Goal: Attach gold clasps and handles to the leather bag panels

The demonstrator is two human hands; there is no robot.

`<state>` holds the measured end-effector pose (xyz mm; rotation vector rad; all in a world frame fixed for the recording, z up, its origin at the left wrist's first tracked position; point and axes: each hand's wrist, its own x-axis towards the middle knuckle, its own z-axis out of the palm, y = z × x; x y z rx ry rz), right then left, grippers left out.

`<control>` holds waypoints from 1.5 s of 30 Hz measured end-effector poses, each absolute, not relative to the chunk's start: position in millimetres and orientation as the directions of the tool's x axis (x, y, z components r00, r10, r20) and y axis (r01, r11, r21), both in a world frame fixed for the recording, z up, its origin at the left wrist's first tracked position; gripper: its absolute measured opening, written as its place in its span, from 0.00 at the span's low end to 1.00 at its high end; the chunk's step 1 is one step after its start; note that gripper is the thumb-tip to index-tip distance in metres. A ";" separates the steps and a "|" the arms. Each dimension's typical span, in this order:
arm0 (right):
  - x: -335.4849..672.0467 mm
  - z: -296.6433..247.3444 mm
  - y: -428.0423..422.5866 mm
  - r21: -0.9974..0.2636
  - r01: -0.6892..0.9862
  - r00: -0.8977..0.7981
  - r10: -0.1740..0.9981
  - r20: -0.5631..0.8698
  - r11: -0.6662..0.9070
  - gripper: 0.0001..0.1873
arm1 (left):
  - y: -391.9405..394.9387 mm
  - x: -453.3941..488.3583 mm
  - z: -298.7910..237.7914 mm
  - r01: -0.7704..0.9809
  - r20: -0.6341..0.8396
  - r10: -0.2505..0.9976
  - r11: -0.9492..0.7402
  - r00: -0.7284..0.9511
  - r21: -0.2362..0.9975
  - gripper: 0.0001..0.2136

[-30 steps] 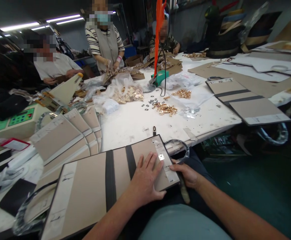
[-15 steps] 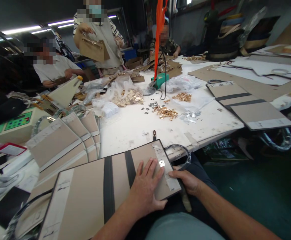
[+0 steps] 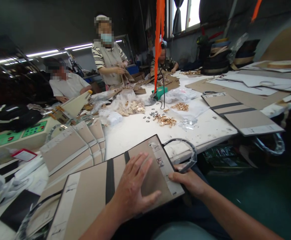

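Note:
A flat beige bag panel (image 3: 93,190) with dark edging, two black strips and white end strips lies slanted before me, over the table edge. On its inner face my left hand (image 3: 133,186) rests with fingers stretched out and thumb apart. My right hand (image 3: 189,180) grips the panel's right end, thumb on top, the other fingers hidden beneath. A small metal plate (image 3: 159,162) sits on the right white strip, above that thumb. From the right end loops a plastic-wrapped dark handle (image 3: 194,150), close to my right hand.
Several similar panels (image 3: 63,145) are fanned out at left, beside a machine with green control panels (image 3: 34,129). Gold hardware pieces (image 3: 165,120) lie mid-table. Another panel with a handle (image 3: 242,113) overhangs the right edge. Co-workers sit and stand (image 3: 110,66) behind.
My left hand has slid left on the panel, away from the metal plate. The gold clasp beyond the panel's top edge no longer shows. The view has shifted; the standing co-worker's hands have moved.

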<state>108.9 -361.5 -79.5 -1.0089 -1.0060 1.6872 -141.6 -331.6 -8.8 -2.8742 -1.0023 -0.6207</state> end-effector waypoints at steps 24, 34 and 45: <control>131.4 29.4 -368.7 -0.981 -0.128 -0.237 0.956 0.174 0.147 0.24 | -274.8 -49.0 239.9 0.435 -0.150 0.441 -0.897 0.885 -0.071 0.10; 108.9 11.5 -357.0 -0.958 -0.263 0.008 0.993 0.118 0.116 0.38 | -259.2 -76.4 325.9 0.586 0.216 0.619 -0.785 0.755 0.200 0.12; 170.9 66.7 -322.9 -0.957 0.111 0.390 0.874 0.291 0.269 0.46 | -298.5 -96.4 298.0 0.406 0.611 0.669 -0.743 0.423 0.532 0.17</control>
